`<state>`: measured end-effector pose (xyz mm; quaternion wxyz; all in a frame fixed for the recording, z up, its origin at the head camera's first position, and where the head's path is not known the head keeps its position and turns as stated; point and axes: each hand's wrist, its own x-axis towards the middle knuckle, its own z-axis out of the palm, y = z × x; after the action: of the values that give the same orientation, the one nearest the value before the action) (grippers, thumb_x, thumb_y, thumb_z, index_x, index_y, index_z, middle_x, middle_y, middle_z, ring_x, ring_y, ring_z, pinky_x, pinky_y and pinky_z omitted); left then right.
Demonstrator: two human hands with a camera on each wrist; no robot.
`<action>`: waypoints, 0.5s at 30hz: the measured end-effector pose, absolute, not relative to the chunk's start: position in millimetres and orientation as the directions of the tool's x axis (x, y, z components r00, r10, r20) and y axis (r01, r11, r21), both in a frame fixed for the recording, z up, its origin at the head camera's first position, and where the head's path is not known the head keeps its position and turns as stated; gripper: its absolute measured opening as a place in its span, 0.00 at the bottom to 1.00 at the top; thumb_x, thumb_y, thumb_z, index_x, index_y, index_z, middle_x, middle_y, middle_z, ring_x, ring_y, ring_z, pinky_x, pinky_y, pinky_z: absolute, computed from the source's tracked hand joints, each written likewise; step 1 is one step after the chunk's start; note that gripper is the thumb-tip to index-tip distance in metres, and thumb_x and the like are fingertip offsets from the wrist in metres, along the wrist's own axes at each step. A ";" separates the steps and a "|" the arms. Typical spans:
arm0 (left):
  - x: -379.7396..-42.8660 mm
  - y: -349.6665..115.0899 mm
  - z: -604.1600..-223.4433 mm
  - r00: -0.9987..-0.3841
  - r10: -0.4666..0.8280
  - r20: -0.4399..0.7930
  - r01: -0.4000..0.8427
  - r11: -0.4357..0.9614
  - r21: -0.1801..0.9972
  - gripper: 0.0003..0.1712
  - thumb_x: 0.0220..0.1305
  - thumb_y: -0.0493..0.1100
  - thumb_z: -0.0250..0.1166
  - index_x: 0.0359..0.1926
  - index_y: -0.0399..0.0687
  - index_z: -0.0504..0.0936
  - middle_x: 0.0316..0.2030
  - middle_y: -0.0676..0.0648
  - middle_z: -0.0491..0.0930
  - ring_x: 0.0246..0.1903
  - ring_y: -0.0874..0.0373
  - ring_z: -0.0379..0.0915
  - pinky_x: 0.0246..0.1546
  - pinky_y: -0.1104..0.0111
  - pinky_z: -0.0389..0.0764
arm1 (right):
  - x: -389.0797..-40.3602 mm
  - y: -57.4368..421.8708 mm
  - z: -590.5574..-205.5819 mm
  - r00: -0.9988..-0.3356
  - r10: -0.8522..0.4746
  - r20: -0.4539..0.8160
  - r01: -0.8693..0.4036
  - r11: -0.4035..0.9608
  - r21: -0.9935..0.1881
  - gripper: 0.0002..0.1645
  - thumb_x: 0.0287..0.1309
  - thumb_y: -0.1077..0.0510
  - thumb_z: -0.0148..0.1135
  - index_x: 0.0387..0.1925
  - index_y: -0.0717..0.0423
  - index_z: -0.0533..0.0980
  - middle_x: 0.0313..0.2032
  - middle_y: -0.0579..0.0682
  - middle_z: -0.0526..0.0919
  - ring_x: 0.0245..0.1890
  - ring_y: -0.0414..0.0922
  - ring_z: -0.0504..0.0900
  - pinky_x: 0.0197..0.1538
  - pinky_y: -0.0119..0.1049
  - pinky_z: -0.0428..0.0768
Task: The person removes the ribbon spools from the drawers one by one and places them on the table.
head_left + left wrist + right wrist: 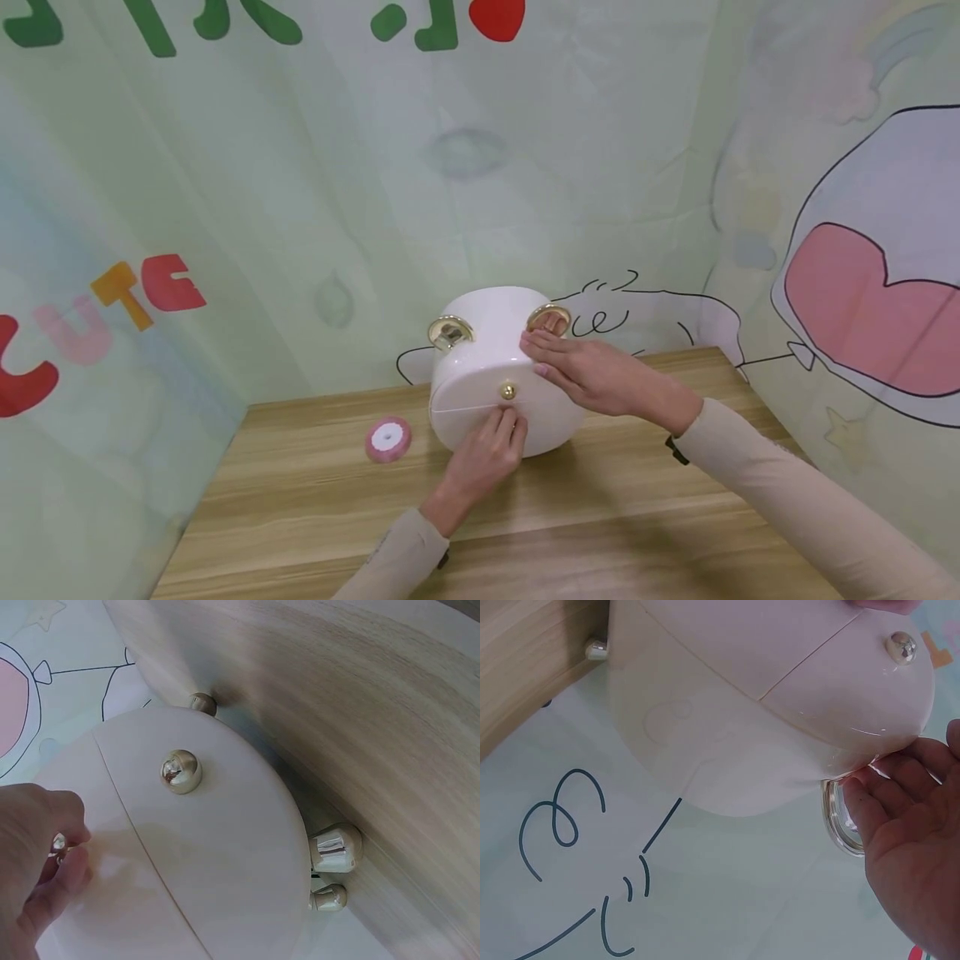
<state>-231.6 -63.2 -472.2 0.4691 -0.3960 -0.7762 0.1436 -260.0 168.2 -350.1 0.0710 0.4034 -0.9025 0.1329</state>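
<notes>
A white, round-fronted drawer box [459,367] with gold rings like ears on top stands on the table. A seam crosses its front. One gold knob [507,391] sits above that seam, and a lower knob [181,771] shows in the left wrist view. My left hand [485,450] is at the front, fingers bent, fingertips at the seam just below the upper knob. Between thumb and forefinger in the left wrist view, the upper knob [58,841] shows through. With fingers extended, my right hand [592,375] rests on the box's top beside the right gold ring [548,318].
Left of the box lies a roll of pink ribbon [387,440] on the wood-grain table [315,500]. Gold feet [335,849] hold the box up. A printed curtain [360,192] hangs close behind it and along both sides.
</notes>
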 end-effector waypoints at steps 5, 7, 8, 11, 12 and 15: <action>-231.9 -62.5 -473.6 -0.234 0.749 0.621 0.485 0.643 -0.593 0.29 0.81 0.29 0.33 0.41 0.39 0.85 0.37 0.45 0.82 0.35 0.56 0.79 0.33 0.73 0.82 | -259.9 168.4 -349.1 -0.665 -0.711 0.228 -0.747 0.638 -0.186 0.31 0.82 0.48 0.46 0.77 0.57 0.66 0.78 0.54 0.66 0.79 0.52 0.66 0.76 0.52 0.71; -232.2 -62.2 -474.8 -0.227 0.745 0.628 0.487 0.645 -0.589 0.29 0.81 0.29 0.34 0.41 0.40 0.85 0.37 0.45 0.82 0.35 0.56 0.78 0.32 0.74 0.82 | -260.2 168.6 -348.9 -0.664 -0.713 0.226 -0.748 0.638 -0.185 0.31 0.82 0.48 0.45 0.77 0.57 0.65 0.78 0.54 0.66 0.79 0.52 0.66 0.76 0.52 0.70; -232.3 -62.1 -475.3 -0.224 0.744 0.630 0.487 0.645 -0.588 0.29 0.81 0.29 0.34 0.41 0.40 0.85 0.36 0.45 0.81 0.35 0.56 0.78 0.31 0.74 0.82 | -260.7 168.6 -349.2 -0.663 -0.714 0.225 -0.748 0.638 -0.182 0.31 0.82 0.48 0.45 0.77 0.57 0.65 0.78 0.54 0.66 0.79 0.52 0.65 0.77 0.52 0.70; -231.9 -61.8 -476.3 -0.220 0.740 0.635 0.485 0.648 -0.587 0.27 0.81 0.29 0.36 0.40 0.40 0.84 0.36 0.46 0.81 0.34 0.56 0.77 0.30 0.74 0.80 | -261.2 168.6 -349.4 -0.657 -0.719 0.228 -0.754 0.635 -0.169 0.31 0.82 0.48 0.45 0.77 0.58 0.66 0.78 0.54 0.66 0.79 0.52 0.65 0.77 0.52 0.70; -231.5 -61.7 -476.3 -0.219 0.739 0.636 0.485 0.649 -0.587 0.27 0.81 0.30 0.37 0.40 0.40 0.84 0.36 0.45 0.81 0.34 0.56 0.77 0.29 0.74 0.80 | -261.2 168.6 -349.5 -0.655 -0.720 0.231 -0.756 0.634 -0.165 0.31 0.82 0.49 0.45 0.77 0.58 0.66 0.78 0.54 0.67 0.79 0.52 0.65 0.77 0.52 0.70; -230.0 -61.6 -475.8 -0.221 0.738 0.637 0.483 0.650 -0.586 0.26 0.81 0.30 0.37 0.40 0.40 0.84 0.35 0.45 0.80 0.33 0.56 0.76 0.29 0.74 0.79 | -260.8 168.5 -349.2 -0.646 -0.725 0.240 -0.762 0.628 -0.154 0.30 0.82 0.49 0.46 0.77 0.58 0.66 0.77 0.55 0.67 0.79 0.53 0.66 0.77 0.52 0.70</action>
<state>-230.0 -61.6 -475.8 0.4817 -0.3966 -0.7701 0.1324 -260.8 168.5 -349.2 0.0774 0.4135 -0.8990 0.1215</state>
